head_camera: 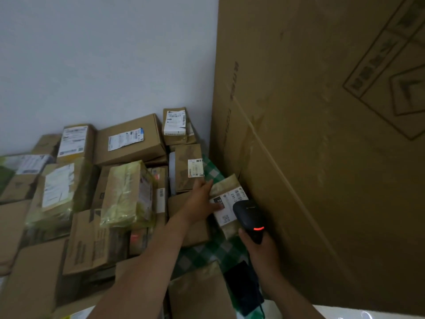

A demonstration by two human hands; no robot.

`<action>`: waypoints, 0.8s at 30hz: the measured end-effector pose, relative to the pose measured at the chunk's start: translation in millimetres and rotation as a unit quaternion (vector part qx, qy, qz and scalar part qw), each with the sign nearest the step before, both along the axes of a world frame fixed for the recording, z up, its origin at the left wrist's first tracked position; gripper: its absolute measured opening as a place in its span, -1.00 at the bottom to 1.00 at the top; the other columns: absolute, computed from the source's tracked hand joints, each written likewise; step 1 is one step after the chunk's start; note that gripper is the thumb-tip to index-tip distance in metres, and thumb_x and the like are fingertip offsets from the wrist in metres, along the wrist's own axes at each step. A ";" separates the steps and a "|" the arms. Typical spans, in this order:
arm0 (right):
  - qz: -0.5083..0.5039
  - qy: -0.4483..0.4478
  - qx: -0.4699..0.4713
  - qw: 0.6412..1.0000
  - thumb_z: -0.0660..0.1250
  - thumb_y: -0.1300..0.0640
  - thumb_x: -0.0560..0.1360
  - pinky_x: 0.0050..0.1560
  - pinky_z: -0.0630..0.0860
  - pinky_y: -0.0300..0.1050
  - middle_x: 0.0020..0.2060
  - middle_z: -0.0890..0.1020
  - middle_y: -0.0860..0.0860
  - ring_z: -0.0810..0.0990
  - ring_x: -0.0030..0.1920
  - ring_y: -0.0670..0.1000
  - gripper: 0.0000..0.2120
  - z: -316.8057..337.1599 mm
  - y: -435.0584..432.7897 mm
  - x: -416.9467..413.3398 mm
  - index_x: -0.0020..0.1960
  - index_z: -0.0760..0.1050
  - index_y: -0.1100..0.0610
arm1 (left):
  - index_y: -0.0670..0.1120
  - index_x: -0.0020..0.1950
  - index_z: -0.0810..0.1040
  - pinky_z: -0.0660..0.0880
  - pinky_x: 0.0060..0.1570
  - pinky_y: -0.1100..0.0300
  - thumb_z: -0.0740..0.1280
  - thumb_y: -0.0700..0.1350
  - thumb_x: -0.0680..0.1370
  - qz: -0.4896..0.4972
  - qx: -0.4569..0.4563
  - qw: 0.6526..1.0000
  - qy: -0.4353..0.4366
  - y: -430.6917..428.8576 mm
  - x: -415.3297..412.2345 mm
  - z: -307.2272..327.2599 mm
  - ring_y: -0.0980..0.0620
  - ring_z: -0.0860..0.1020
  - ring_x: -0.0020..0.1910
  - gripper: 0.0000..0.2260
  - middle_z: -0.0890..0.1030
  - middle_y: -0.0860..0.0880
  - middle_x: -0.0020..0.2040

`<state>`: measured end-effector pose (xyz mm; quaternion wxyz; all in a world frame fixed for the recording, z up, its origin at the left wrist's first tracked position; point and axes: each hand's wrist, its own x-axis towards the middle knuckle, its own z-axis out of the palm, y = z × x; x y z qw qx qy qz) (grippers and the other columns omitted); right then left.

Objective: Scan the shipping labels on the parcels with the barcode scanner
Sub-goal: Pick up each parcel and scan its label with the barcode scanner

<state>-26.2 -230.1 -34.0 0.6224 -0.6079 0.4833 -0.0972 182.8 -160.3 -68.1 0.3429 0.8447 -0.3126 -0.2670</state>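
Observation:
A small tape-wrapped parcel (pixel 226 199) with a white shipping label (pixel 226 209) lies tilted on a green checked cloth (pixel 213 249), beside a tall carton. My left hand (pixel 201 199) holds its left edge, thumb on the label. My right hand (pixel 261 248) grips a black barcode scanner (pixel 249 216), whose red light is on. The scanner's head points down at the label from close by and covers its right part.
Several cardboard parcels with labels (pixel 128 139) are piled to the left against a white wall. A huge upright carton (pixel 322 134) walls off the right side. A black object (pixel 243 286) lies on the cloth near my right wrist.

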 end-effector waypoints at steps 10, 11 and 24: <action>-0.028 -0.102 -0.051 0.993 0.45 0.11 0.49 -0.38 0.48 -0.42 -0.23 0.72 -0.11 0.67 -0.27 -0.24 -0.93 56.1 4.3 -12.8 -0.06 0.58 0.00 | 0.13 0.06 0.61 0.61 -0.15 0.27 0.49 -0.06 0.49 0.090 -0.169 0.972 0.133 56.8 -48.1 74.1 0.19 0.67 -0.05 -0.82 0.70 0.05 0.04; -0.031 -0.113 -0.050 0.992 0.46 0.11 0.49 -0.36 0.49 -0.40 -0.23 0.73 -0.10 0.67 -0.25 -0.23 -0.93 61.5 4.1 -12.5 -0.05 0.59 0.00 | 0.19 0.07 0.58 0.62 -0.11 0.23 0.50 -0.04 0.47 0.118 -0.175 0.965 0.156 66.1 -54.3 76.3 0.20 0.66 -0.02 -0.76 0.69 0.11 0.04; 0.104 -0.074 -0.048 0.991 0.44 0.12 0.51 -0.30 0.56 -0.18 -0.34 0.66 0.02 0.64 -0.34 -0.03 -0.92 100.6 4.9 -11.4 -0.06 0.58 0.11 | 0.21 0.48 0.22 0.52 -0.19 0.32 0.63 -0.05 0.29 0.274 -0.207 0.919 0.193 124.3 -79.8 92.6 0.19 0.55 0.06 -0.12 0.53 0.23 0.17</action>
